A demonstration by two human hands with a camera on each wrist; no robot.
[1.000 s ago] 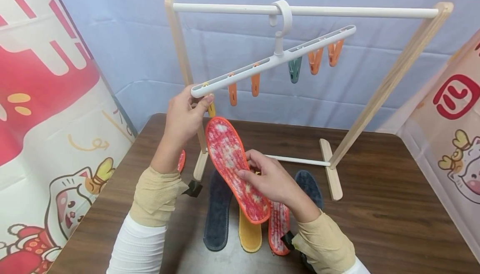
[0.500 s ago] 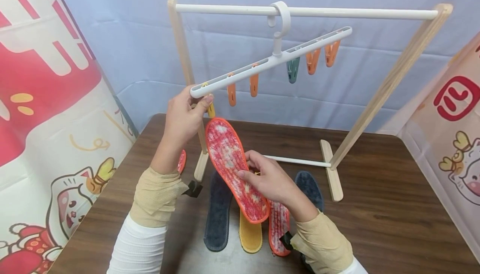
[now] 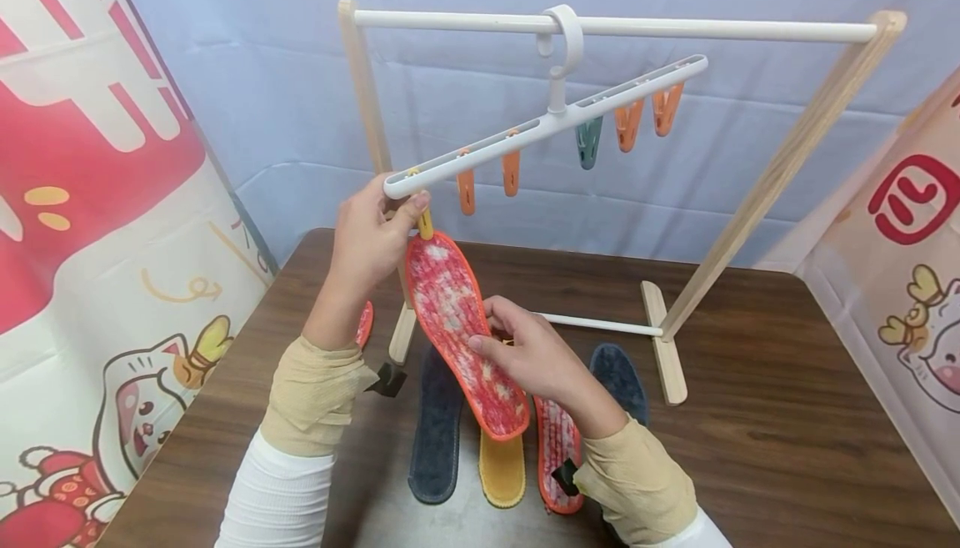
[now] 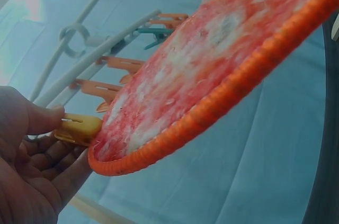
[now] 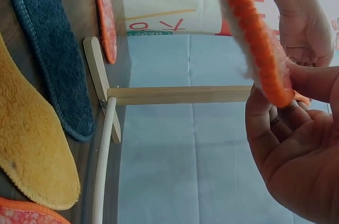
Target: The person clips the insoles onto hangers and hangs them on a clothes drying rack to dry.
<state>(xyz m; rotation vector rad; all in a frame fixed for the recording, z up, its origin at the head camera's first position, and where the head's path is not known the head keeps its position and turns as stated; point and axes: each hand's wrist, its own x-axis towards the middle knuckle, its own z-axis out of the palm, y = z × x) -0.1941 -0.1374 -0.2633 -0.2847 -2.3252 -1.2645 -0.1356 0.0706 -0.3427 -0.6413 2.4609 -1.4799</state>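
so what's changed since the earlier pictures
The right hand has moved the red insole slightly left and up, so its tip now reaches the yellow clothespin. Nothing was let go: the left hand still pinches that clothespin, and the white hanger stays hooked.

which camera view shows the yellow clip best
The left wrist view: there the yellow clip appears large, with the left hand pinching it at one end of the red insole. The head view shows it smaller, partly hidden by that hand. In the right wrist view I cannot make it out.
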